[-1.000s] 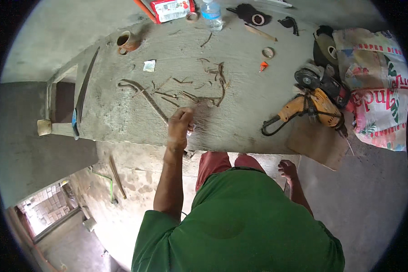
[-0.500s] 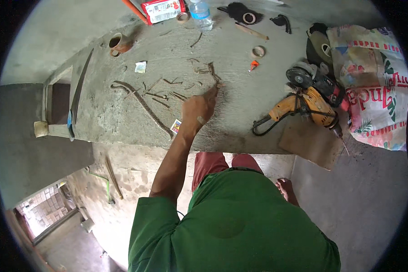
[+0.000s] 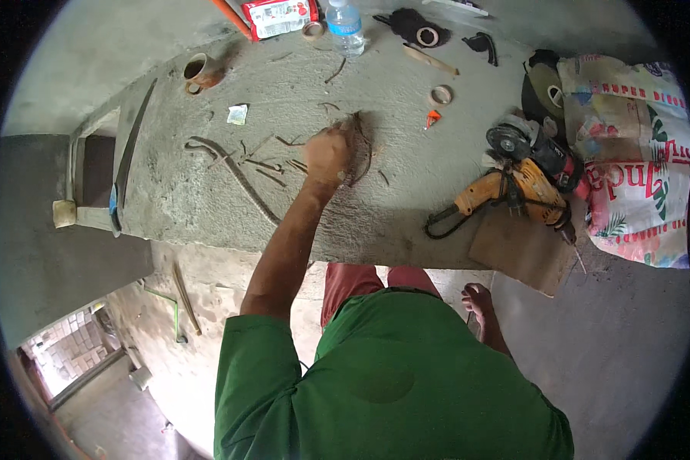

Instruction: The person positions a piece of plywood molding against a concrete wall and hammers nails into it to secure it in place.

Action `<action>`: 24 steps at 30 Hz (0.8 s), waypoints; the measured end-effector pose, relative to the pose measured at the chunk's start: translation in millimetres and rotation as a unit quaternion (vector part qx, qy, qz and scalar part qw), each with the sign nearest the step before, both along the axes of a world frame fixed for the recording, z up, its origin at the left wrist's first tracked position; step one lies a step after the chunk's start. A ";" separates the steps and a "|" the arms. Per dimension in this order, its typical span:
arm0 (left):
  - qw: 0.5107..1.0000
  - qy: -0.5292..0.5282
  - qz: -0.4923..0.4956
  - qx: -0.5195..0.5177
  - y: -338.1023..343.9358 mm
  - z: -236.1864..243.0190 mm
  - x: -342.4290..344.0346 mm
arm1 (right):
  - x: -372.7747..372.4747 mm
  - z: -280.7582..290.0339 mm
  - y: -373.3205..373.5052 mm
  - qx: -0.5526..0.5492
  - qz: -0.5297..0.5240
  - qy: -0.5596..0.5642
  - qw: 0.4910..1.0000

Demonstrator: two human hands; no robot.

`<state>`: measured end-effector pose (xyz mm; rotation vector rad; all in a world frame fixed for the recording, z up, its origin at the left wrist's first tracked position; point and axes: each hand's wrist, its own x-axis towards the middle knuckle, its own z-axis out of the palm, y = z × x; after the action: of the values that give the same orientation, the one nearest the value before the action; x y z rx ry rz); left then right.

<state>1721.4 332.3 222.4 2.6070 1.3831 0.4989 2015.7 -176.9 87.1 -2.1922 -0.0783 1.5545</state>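
My left hand (image 3: pixel 328 157) is closed and low over the concrete slab (image 3: pixel 406 207), among thin brown twig-like pieces. A thin curved brown strand (image 3: pixel 369 153) lies against its fingertips; what the fingers hold, if anything, is hidden. Left of the hand are several short dark sticks (image 3: pixel 267 165) and a long grey ribbed rod (image 3: pixel 241 180) with a hooked end, partly behind my forearm. My right hand (image 3: pixel 478 299) hangs below the slab's front edge, fingers curled. A thin dark line shows beneath it, too small to name.
At right lie a yellow drill (image 3: pixel 506 188), an angle grinder (image 3: pixel 533 149), a board (image 3: pixel 517 253) over the edge and a printed sack (image 3: pixel 629 169). A water bottle (image 3: pixel 346 34), red packet (image 3: pixel 278 19) and tape roll (image 3: pixel 440 95) stand farther back. A mug (image 3: pixel 201 70) and long blade (image 3: pixel 134 146) are left.
My left hand has moved left and slightly away from me over the brown pieces, and some have shifted. My right hand has come up a little. My forearm now covers the small matchbox-like box.
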 end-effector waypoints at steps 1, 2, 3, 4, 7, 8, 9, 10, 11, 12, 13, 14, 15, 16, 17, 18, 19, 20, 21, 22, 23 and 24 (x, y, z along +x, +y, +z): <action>1.000 -0.001 0.002 0.001 1.0 4.4 2.2 | 1.1 0.4 -2.0 -0.004 0.002 0.013 1.000; 0.999 0.029 -0.025 0.021 2.7 9.1 3.6 | 1.6 0.7 -4.3 -0.009 0.004 0.025 1.000; 0.996 0.060 -0.050 0.041 3.5 15.5 3.8 | 0.7 -0.1 -6.3 -0.007 0.008 0.025 1.000; 0.996 0.061 -0.046 0.043 5.9 16.2 4.0 | -0.8 -1.0 -8.8 -0.027 0.028 0.013 0.999; 0.984 0.158 -0.086 0.004 13.2 19.0 -0.5 | -0.6 -10.3 -23.7 -0.054 0.062 0.003 0.997; 0.994 0.097 -0.057 -0.010 12.7 19.1 -3.2 | 2.9 -19.8 -33.7 -0.057 0.055 0.023 0.997; 0.999 0.038 -0.031 -0.024 12.4 15.7 -5.6 | 2.0 -23.2 -35.5 -0.061 0.045 0.046 0.996; 0.998 0.039 -0.030 -0.024 13.8 12.9 -11.5 | 1.1 -25.0 -39.2 -0.058 0.053 0.034 0.996; 0.997 -0.022 -0.002 0.075 16.5 11.2 -23.2 | 2.6 -28.7 -39.4 -0.059 0.053 0.034 0.996; 0.981 -0.083 0.026 0.172 18.9 6.5 -39.1 | 4.9 -32.4 -40.9 -0.057 0.046 0.042 0.996; 0.969 -0.223 0.084 0.060 24.3 -3.4 -72.1 | 5.6 -33.0 -41.8 -0.055 0.038 0.049 0.997; 0.922 -0.345 0.147 -0.096 18.2 19.2 -77.8 | -0.7 -29.9 -41.6 -0.061 0.027 0.050 0.997; 0.825 -0.470 0.231 -0.212 10.4 48.7 -85.9 | -5.6 -25.8 -37.9 -0.059 0.018 0.026 0.998; 0.753 -0.552 0.263 -0.245 4.4 57.8 -107.9 | -10.2 -16.9 -28.2 -0.055 0.018 0.002 0.998; 0.606 -0.712 0.247 -0.255 4.8 51.1 -134.6 | -11.1 -12.7 -22.4 -0.054 0.024 0.002 0.998; 0.575 -0.746 0.210 -0.264 0.1 46.6 -158.3 | -12.7 -9.8 -19.1 -0.053 0.025 0.006 0.998; 0.567 -0.758 0.190 -0.260 -12.1 64.0 -160.5 | -13.9 -9.0 -17.7 -0.053 0.026 0.009 0.998; 0.553 -0.771 0.145 -0.279 -12.7 53.6 -180.2 | -14.5 -8.9 -15.1 -0.054 0.026 0.009 0.998; 0.538 -0.784 0.099 -0.293 -14.3 48.2 -205.2 | -12.5 -13.6 -17.2 -0.047 0.031 0.017 0.998; 0.537 -0.785 0.101 -0.292 -18.7 49.0 -214.7 | -11.9 -15.4 -18.2 -0.042 0.034 0.025 0.998; 0.527 -0.792 0.090 -0.295 -23.9 49.1 -223.1 | -10.7 -17.5 -18.1 -0.043 0.036 0.024 0.998; 0.517 -0.799 0.079 -0.296 -30.5 52.7 -226.4 | -9.7 -18.2 -13.6 -0.046 0.048 0.024 0.997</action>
<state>1495.0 301.8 275.1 0.5859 0.6740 1.4747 2006.0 -190.5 68.8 -2.2500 -0.0999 1.6950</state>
